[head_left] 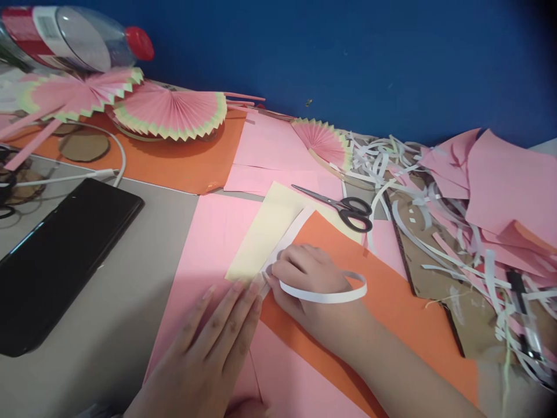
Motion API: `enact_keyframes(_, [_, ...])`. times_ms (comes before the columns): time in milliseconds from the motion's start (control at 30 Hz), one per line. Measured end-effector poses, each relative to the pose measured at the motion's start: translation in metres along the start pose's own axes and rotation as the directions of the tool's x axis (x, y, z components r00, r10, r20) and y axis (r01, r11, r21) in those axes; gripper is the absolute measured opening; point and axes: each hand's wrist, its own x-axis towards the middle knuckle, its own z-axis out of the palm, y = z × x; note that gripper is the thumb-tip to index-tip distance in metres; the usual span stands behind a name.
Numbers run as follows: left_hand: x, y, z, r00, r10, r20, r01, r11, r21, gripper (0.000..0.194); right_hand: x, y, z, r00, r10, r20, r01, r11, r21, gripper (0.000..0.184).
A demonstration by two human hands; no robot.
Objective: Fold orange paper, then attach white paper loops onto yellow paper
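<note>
My left hand (217, 342) lies flat, fingers stretched out, with its fingertips at the white-banded edge of an orange paper sheet (387, 313). Closed just beside them, my right hand (311, 276) rests on that sheet. A narrow white paper strip (331, 298) comes out from between its thumb and forefinger and loops over the wrist. Under the orange sheet are a pale yellow sheet (252, 238) and pink paper (191, 261). Scissors with black handles (354, 213) lie just beyond my hands, on the yellow sheet.
Pleated pink paper fans (172, 113) lie at the back, near a bottle with a red cap (87, 38). A black phone (65, 261) is at left. On the right, paper scraps (387, 154) and a pen (524, 313) cover cardboard (461, 319). A blue partition (322, 52) stands behind.
</note>
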Motion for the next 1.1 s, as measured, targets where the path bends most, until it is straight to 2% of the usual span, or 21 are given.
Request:
enact_keyframes(267, [0.0010, -0.0007, 0.0016, 1.000, 0.008, 0.007, -0.008, 1.000, -0.012, 0.074, -0.0017, 0.0005, 0.0002, 1.000, 0.026, -0.010, -0.026, 1.000, -0.013, 0.014])
enact_keyframes(500, [0.0014, -0.0001, 0.0009, 1.000, 0.009, 0.009, -0.009, 1.000, -0.022, 0.073, 0.0026, -0.0018, -0.0009, 0.998, 0.050, 0.028, -0.049, 0.998, -0.025, 0.013])
enact_keyframes(633, [0.0009, -0.0005, -0.0003, 1.000, 0.009, 0.023, -0.009, 1.000, -0.019, 0.073, 0.0024, -0.0029, -0.0009, 0.996, 0.086, 0.002, -0.085, 0.995, -0.055, 0.013])
enact_keyframes(867, [0.0004, -0.0030, -0.0006, 0.999, 0.049, 0.021, -0.049, 0.999, -0.011, 0.073, 0.0026, -0.0040, -0.0018, 0.993, 0.122, 0.003, -0.121, 0.990, -0.077, 0.018])
enact_keyframes(1100, [0.0002, -0.0036, -0.0044, 0.996, 0.088, 0.034, -0.089, 0.996, 0.026, 0.075, 0.0023, -0.0035, -0.0024, 0.998, 0.062, -0.004, -0.062, 0.994, -0.085, 0.021])
